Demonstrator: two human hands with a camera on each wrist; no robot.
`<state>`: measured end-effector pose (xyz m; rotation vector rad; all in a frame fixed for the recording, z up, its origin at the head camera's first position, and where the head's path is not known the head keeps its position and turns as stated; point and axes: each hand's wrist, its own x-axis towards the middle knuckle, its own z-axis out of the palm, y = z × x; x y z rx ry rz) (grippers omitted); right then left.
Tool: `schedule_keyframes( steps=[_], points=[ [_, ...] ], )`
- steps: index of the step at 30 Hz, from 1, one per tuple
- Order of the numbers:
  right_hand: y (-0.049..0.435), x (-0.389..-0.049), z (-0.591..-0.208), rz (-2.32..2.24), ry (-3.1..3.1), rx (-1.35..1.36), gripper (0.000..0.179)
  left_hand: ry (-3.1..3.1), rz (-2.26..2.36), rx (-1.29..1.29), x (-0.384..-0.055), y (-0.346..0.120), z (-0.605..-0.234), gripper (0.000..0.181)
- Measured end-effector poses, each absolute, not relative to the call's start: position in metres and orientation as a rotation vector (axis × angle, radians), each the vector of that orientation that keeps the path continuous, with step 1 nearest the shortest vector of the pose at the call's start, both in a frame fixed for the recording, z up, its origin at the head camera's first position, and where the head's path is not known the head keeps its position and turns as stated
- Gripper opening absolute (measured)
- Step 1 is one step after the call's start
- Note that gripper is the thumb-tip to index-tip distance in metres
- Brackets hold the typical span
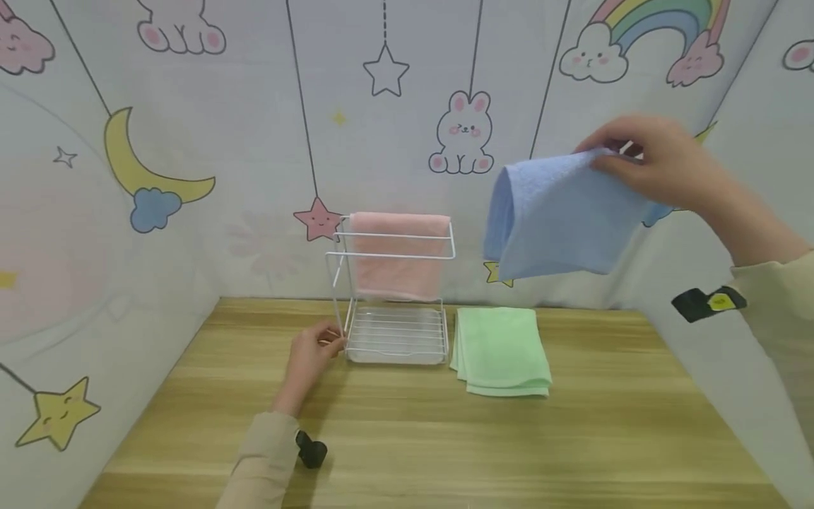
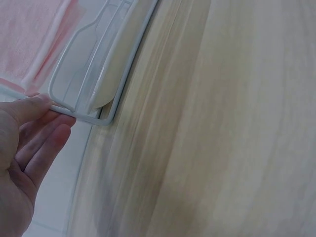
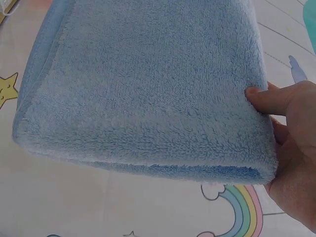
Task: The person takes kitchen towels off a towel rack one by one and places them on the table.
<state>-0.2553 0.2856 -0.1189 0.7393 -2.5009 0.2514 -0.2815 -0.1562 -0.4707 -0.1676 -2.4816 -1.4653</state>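
1. The right hand (image 1: 668,159) pinches a folded blue towel (image 1: 566,219) by its upper edge, thumb on one face; the towel hangs in the air at 2 o'clock from the white wire rack (image 1: 394,256).
2. The left hand (image 1: 314,350), at the rack's 8 o'clock, grips its lower frame narrowly between thumb and fingers.
3. A pink towel (image 1: 400,276) drapes over the rack's rear bar, above the base.
4. Green folded cloth (image 1: 502,346) lies on the wooden table (image 1: 407,438) at the rack's 4 o'clock, just beside it.
5. A cartoon-printed backdrop (image 1: 381,155) stands at the table's 12 o'clock.
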Motion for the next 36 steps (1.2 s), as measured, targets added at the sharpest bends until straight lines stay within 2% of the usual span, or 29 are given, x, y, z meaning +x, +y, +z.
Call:
schedule_keyframes(
  steps=[10, 17, 27, 36],
  points=[
    [0.341, -0.244, -0.147, 0.175, -2.598, 0.633, 0.019, -2.499, -1.430, -0.160, -0.289, -0.158, -0.471, 0.010],
    [0.372, -0.239, -0.181, 0.136, -2.725, 0.538, 0.020, -2.504, -1.465, -0.183, -0.290, -0.156, -0.470, 0.012],
    [0.390, -0.241, -0.231, 0.220, -2.745, 0.645, 0.027, -2.496, -1.443, -0.173, -0.290, -0.157, -0.468, 0.012],
    [0.404, -0.228, -0.266, 0.403, -2.956, 0.717, 0.019, -2.499, -1.460, -0.168, -0.288, -0.158, -0.471, 0.009]
  ],
)
